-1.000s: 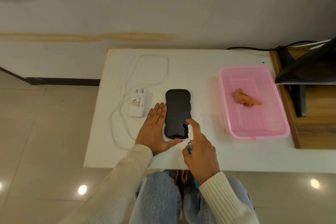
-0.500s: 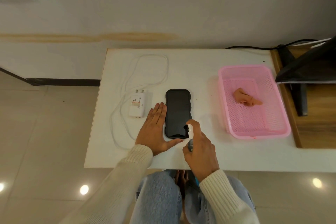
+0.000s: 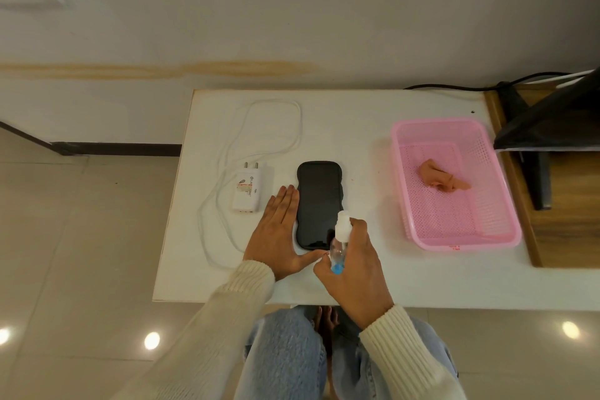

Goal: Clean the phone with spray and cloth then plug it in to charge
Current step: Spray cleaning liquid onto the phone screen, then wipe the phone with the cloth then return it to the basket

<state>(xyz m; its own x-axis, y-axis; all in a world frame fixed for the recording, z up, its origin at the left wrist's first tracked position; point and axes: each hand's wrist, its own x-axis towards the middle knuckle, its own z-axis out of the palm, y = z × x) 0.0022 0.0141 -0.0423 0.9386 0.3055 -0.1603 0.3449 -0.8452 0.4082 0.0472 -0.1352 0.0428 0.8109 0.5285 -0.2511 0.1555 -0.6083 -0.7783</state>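
A black phone (image 3: 318,201) lies screen up in the middle of the white table (image 3: 357,127). My left hand (image 3: 279,234) lies flat on the table against the phone's left edge, thumb stretched below its near end. My right hand (image 3: 355,269) grips a small clear spray bottle (image 3: 341,242) with a white nozzle, held just over the phone's near right corner. A white charger plug (image 3: 248,188) and its looped white cable (image 3: 259,127) lie left of the phone. An orange-brown cloth (image 3: 438,177) sits crumpled inside a pink basket (image 3: 402,178).
A dark monitor stand and screen edge (image 3: 545,127) stand on a wooden surface (image 3: 571,230) right of the basket. A black cable (image 3: 454,86) runs along the table's back edge. My knees in jeans (image 3: 285,354) are under the table's front edge.
My right index finger has come off the top of the nozzle, which now shows fully. The bottle has tipped up slightly. My left hand and the phone have stayed put.
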